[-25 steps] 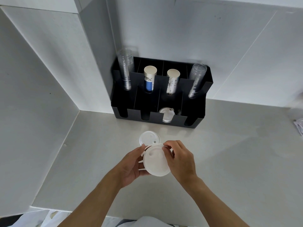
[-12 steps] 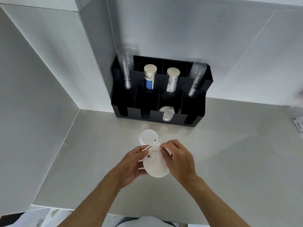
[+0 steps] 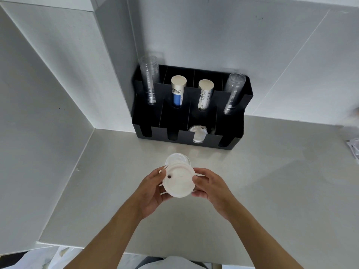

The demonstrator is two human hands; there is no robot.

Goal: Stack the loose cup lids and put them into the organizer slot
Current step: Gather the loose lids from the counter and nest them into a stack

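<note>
I observed the stack of lids (image 3: 178, 180) held above the worktop (image 3: 272, 181), left hand (image 3: 150, 193) fingers clamped on its left rim, right hand (image 3: 210, 188) fingers on its right rim; the organizer (image 3: 236, 113) stood at the rear edge.

No legible text, brand or number. Blue-banded paper cup stack (image 3: 177, 94): small white marks, unreadable. Second paper cup stack (image 3: 205, 96): dark line print, too small to read.

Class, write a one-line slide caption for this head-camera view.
Both hands, left and right, hold a white cup lid above the counter, before a black organizer.
</note>
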